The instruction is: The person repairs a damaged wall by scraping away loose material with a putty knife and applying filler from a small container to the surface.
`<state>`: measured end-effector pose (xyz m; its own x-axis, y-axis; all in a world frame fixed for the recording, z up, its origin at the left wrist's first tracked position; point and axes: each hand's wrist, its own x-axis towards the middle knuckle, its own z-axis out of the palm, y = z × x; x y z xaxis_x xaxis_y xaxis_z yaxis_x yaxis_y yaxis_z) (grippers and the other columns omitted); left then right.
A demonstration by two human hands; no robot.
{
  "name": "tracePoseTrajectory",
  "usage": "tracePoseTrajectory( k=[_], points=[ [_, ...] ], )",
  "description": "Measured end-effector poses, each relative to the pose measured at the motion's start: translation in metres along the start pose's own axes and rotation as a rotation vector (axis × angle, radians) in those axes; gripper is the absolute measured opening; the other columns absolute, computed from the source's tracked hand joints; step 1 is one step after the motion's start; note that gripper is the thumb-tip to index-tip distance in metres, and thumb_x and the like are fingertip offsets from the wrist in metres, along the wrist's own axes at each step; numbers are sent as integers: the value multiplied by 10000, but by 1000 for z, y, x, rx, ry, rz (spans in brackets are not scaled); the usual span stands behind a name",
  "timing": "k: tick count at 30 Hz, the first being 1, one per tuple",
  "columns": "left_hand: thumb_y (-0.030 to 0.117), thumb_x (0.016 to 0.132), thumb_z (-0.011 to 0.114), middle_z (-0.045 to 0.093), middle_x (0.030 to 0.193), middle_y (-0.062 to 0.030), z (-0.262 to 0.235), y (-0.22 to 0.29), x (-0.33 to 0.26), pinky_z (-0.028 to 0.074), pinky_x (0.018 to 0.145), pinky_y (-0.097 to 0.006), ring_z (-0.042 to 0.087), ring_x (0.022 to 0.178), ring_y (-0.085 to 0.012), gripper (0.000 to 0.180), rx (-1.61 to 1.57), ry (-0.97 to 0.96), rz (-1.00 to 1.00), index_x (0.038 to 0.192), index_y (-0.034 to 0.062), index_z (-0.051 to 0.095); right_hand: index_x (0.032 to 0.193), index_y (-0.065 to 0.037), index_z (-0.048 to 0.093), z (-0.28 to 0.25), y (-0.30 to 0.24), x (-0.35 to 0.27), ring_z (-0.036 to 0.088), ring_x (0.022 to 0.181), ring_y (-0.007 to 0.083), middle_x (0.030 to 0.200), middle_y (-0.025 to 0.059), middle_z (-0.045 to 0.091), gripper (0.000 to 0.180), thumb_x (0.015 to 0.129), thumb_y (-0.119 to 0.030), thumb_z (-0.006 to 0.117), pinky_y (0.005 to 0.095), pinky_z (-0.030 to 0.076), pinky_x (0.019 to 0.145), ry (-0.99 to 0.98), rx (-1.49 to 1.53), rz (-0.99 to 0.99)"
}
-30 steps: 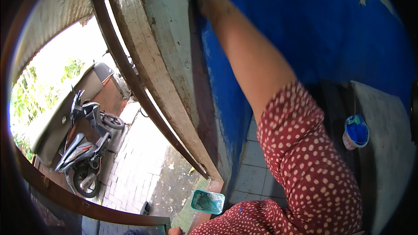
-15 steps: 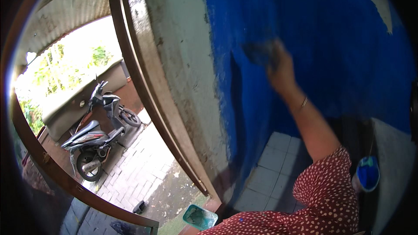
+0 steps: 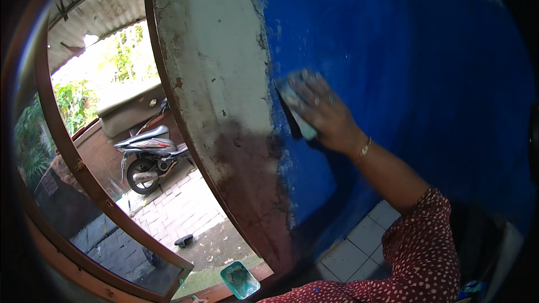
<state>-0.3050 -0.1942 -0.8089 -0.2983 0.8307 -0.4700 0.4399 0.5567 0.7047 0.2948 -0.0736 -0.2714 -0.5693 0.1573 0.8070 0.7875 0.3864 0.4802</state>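
Where the blue wall point(image 3: 365, 67) borders a whitish strip point(image 3: 224, 56), I see the right hand point(image 3: 321, 111) grasping a pale flat tool point(image 3: 293, 104), which lies beneath its fingers on the wall-facing side.

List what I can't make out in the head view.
Head view:
Bare left hand: nearly all cut off by the lower edge.
Grip on the flat pale-green tool: hidden by the bare right hand.
Front wheel of the silver-grey motorbike: hidden behind the brown wooden doorframe.
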Motion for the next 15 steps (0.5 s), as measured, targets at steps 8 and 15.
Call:
tracePoseTrajectory(
  k=[8,15],
  points=[
    [139,847,580,608,710,-142,2,18,-44,549,498,-381,609,534,-233,222,-159,61,-41,978,-40,583,1214,-72,584,-29,89,178,597,1006,344,1131,160,622,461,757,-16,590,388,468,862,478,-15,31],
    [173,846,585,572,645,-121,6,20,-83,544,430,-382,571,480,-216,208,-366,191,-36,849,-34,580,1213,-86,588,-42,84,159,546,1148,332,1213,179,583,499,724,15,588,402,417,993,369,111,62]
  ],
)
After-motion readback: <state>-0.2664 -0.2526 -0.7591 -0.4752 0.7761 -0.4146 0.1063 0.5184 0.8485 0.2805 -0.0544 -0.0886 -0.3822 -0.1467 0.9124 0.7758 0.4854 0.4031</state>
